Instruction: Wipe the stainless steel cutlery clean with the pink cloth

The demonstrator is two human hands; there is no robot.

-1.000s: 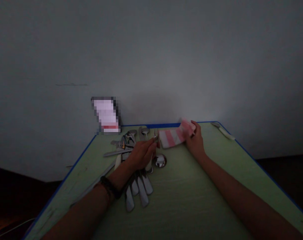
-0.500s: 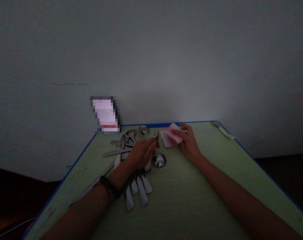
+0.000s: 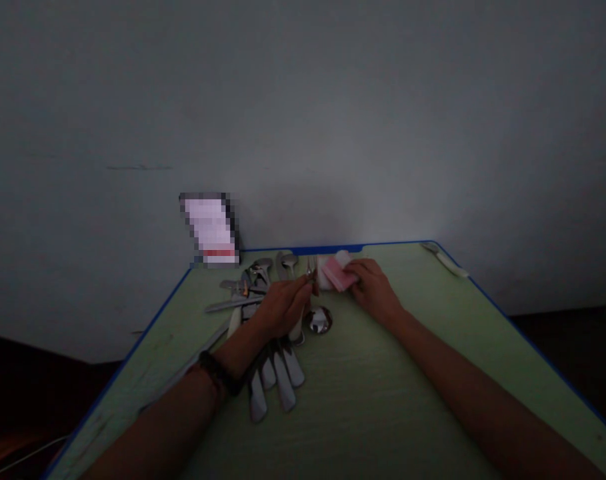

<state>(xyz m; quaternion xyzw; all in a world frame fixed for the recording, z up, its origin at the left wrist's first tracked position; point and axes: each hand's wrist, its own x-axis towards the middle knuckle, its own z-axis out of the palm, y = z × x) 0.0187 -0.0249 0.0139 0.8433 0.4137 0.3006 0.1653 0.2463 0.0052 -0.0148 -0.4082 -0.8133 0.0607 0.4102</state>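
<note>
My left hand (image 3: 285, 307) is closed on a metal fork (image 3: 311, 267), whose tines point up past my fingertips. Between the fingers of my right hand (image 3: 375, 285) is a folded pink and white cloth (image 3: 337, 272), its left edge close beside the fork. A round, shiny spoon bowl (image 3: 320, 320) lies just right of my left hand. Under and around my left hand and wrist lie several pieces of cutlery, with broad metal handles (image 3: 284, 387) fanned toward me and spoons (image 3: 264, 265) behind.
A lit, blurred-out screen (image 3: 211, 228) leans against the wall at the table's back left. Another fork with a white handle (image 3: 450, 262) lies at the back right corner. The green table (image 3: 373, 400) has a blue edge. A long metal utensil (image 3: 193, 365) lies at the left.
My right hand has moved slightly left with the cloth, which is now nearer the fork and folded differently. My left hand has hardly moved.
</note>
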